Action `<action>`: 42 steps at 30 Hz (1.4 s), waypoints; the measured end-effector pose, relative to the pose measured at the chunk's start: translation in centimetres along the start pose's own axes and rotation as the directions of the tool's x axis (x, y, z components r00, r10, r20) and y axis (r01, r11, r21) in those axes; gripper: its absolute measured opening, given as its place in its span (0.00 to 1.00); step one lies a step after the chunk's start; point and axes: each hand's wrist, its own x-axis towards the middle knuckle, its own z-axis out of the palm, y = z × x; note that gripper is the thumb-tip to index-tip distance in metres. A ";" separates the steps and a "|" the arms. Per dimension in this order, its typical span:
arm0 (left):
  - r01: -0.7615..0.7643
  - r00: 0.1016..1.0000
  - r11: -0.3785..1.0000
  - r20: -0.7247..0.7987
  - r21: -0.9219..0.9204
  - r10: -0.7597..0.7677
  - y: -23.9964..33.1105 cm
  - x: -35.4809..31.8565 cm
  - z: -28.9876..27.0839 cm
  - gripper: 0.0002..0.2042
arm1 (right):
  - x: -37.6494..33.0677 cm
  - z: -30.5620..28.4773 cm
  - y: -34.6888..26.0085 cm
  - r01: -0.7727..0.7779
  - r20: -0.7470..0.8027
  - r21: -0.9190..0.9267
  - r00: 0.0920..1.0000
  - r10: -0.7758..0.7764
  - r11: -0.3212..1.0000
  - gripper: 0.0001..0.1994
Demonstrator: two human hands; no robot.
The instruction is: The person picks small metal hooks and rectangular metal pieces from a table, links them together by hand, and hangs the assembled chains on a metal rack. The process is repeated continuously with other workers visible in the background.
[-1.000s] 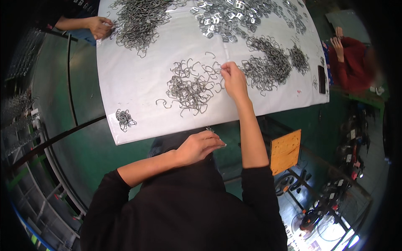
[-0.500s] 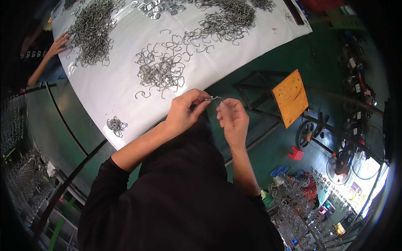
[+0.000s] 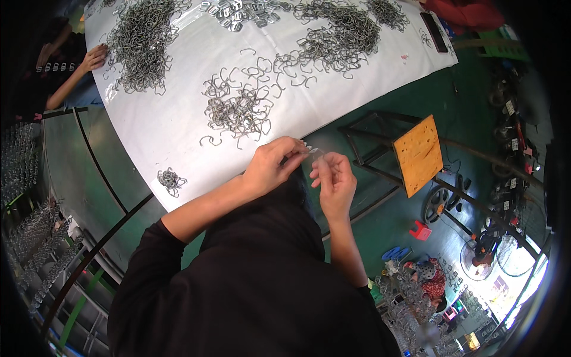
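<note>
My left hand, just beyond the table's near edge, pinches a small shiny metal piece between thumb and fingers. Close beside it, my right hand has thumb and fingertips drawn together. A blurred thin shape, possibly wire, shows at those fingertips; its kind is unclear. On the white-covered table, a loose pile of bent wire hooks lies ahead of my left hand. A small clump of similar wire pieces sits near the left corner, beyond my left forearm.
Larger heaps of wire hooks and flat metal buckles cover the table's far side. Another person's hand rests at the left edge. A dark phone-like slab lies far right. A wood-topped stool stands right of my hands.
The view has shifted, so the table appears slightly lower and farther right. My hands stay close together, and the right fingertips have moved nearer to the metal piece.
</note>
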 end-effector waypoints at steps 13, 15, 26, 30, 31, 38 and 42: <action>-0.110 0.983 0.952 -0.110 0.284 0.146 -6.5 5.8 -5.6 0.07 | -0.1 0.4 1.7 0.306 -0.082 0.047 0.950 -0.302 0.951 0.04; 0.159 0.921 0.904 -0.389 0.397 0.009 -10.9 11.3 -9.5 0.10 | -0.1 -0.1 1.9 0.325 -0.068 0.040 0.944 -0.322 0.945 0.04; 0.216 0.881 0.621 -0.424 0.754 0.208 -16.1 20.4 -15.5 0.10 | -0.6 -1.0 2.9 0.263 0.022 -0.031 0.965 -0.263 0.964 0.03; 0.307 0.874 0.889 -0.470 0.340 -0.122 -10.3 16.0 -10.8 0.11 | -0.8 -0.6 3.3 0.281 -0.038 0.003 0.959 -0.280 0.960 0.03; 0.275 0.905 0.950 -0.373 0.149 -0.204 -8.6 13.9 -9.0 0.10 | -0.8 -0.4 3.4 0.288 -0.063 0.007 0.956 -0.287 0.958 0.03; 0.440 0.883 0.898 0.177 0.007 -0.434 1.9 3.3 -1.2 0.12 | -0.6 0.0 3.7 0.310 -0.034 -0.173 0.947 -0.321 0.935 0.03; 0.235 0.951 0.966 0.182 0.109 -0.252 4.1 1.7 -0.5 0.18 | -0.9 0.6 3.3 0.350 -0.051 -0.203 0.929 -0.366 0.915 0.03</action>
